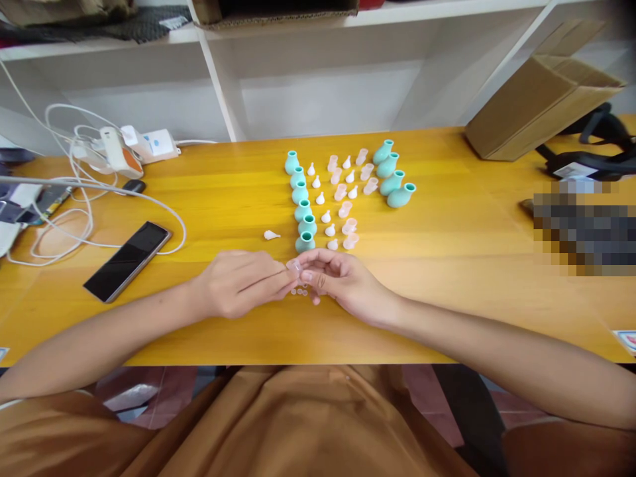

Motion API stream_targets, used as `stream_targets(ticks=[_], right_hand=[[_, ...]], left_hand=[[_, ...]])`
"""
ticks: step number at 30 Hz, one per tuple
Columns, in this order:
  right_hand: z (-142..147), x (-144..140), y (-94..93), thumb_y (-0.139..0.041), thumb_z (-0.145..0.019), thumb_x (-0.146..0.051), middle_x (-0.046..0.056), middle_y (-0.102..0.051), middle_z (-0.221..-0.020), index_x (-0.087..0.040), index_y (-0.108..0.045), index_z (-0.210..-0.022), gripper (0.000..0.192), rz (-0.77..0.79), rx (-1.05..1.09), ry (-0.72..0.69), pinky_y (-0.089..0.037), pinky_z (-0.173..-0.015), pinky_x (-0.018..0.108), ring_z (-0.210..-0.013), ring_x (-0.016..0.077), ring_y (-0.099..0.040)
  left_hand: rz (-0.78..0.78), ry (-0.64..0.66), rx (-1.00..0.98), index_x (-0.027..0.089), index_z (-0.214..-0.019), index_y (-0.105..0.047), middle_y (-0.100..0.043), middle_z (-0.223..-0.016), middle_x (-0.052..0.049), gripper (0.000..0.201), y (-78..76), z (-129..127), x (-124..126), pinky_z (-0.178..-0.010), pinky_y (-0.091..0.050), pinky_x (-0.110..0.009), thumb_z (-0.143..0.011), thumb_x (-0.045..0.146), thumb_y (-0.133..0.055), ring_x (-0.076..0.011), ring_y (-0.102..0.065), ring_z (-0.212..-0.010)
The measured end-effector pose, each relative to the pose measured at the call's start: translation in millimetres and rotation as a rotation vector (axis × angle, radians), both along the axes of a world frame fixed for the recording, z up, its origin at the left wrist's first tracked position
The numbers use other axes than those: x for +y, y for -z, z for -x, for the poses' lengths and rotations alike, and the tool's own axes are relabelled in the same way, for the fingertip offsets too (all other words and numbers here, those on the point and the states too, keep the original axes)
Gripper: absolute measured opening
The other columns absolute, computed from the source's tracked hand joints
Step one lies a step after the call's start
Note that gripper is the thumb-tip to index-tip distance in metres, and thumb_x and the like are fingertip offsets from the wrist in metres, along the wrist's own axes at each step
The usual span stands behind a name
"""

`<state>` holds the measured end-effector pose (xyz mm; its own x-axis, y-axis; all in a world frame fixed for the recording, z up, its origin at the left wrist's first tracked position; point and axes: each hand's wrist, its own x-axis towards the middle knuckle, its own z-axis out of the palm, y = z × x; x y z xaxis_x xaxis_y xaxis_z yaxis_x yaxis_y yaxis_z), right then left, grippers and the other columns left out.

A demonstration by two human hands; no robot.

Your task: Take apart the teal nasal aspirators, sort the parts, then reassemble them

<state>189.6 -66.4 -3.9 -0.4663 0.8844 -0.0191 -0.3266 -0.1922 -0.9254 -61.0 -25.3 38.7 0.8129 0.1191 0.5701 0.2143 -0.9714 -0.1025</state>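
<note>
My left hand [243,281] and my right hand [350,285] meet at the middle of the table, fingertips closed around a small clear plastic cup-shaped piece [294,266]. Just under the fingers lie several tiny clear discs [299,292]. Beyond my hands runs a column of teal vase-shaped bottles [303,211], the nearest one close to my fingers. To their right are rows of white pointed nozzles [326,216] and translucent pink cup pieces [345,210]. More teal bottles [392,180] stand at the far right of these rows. A white pointed piece [271,234] lies on its side, left of the column.
A black phone [128,262] and tangled white cables [89,199] with chargers [154,144] occupy the left. An open cardboard box [539,99] leans at the back right, beside a black strapped device [586,156]. White shelving [322,86] rises behind the wooden table [447,245].
</note>
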Motion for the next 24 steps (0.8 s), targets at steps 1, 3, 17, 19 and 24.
stream_targets(ticks=[1,3,17,19,24], right_hand=[[0,0,0.2,-0.090,-0.092,-0.039,0.004,-0.078,-0.103,-0.022,-0.078,-0.110,0.028,0.002,0.001,0.001,-0.061,-0.063,0.023,-0.081,0.0129,-0.070],[0,0,0.2,-0.090,-0.091,-0.038,0.004,-0.078,-0.102,-0.022,-0.078,-0.110,0.027,0.006,0.005,0.002,-0.061,-0.063,0.022,-0.080,0.0124,-0.070],[-2,2,-2.4,-0.089,-0.092,-0.042,0.003,-0.078,-0.101,-0.022,-0.077,-0.109,0.030,-0.045,-0.044,0.021,-0.063,-0.064,0.024,-0.075,0.0115,-0.068],[-2,2,-3.4,-0.089,-0.092,-0.043,0.003,-0.078,-0.099,-0.022,-0.077,-0.109,0.030,-0.048,-0.054,0.016,-0.063,-0.065,0.025,-0.073,0.0112,-0.067],[-2,1,-5.4,-0.089,-0.091,-0.044,0.004,-0.078,-0.105,-0.022,-0.076,-0.109,0.031,-0.067,-0.072,0.015,-0.064,-0.066,0.026,-0.074,0.0113,-0.067]], left_hand=[[-0.023,0.018,0.010,0.022,-0.127,-0.071,-0.084,-0.095,-0.002,0.022,-0.1,1,1,-0.072,-0.060,-0.026,-0.105,0.021,-0.072,-0.0156,-0.079,-0.081],[-0.056,0.055,0.029,0.021,-0.129,-0.070,-0.085,-0.101,-0.004,0.025,0.0,4,2,-0.075,-0.063,-0.028,-0.104,0.021,-0.072,-0.0176,-0.080,-0.086],[0.258,0.023,0.047,0.022,-0.136,-0.071,-0.086,-0.105,-0.003,0.028,0.9,7,2,-0.070,-0.057,-0.023,-0.114,0.019,-0.053,-0.0135,-0.079,-0.088],[0.240,0.005,0.048,0.022,-0.134,-0.071,-0.086,-0.108,-0.003,0.028,0.1,6,0,-0.070,-0.059,-0.023,-0.115,0.020,-0.052,-0.0133,-0.079,-0.088],[0.177,-0.054,-0.083,0.024,-0.124,-0.073,-0.085,-0.105,-0.002,0.017,-10.5,-5,-8,-0.081,-0.064,-0.024,-0.108,0.022,-0.069,-0.0137,-0.079,-0.088]])
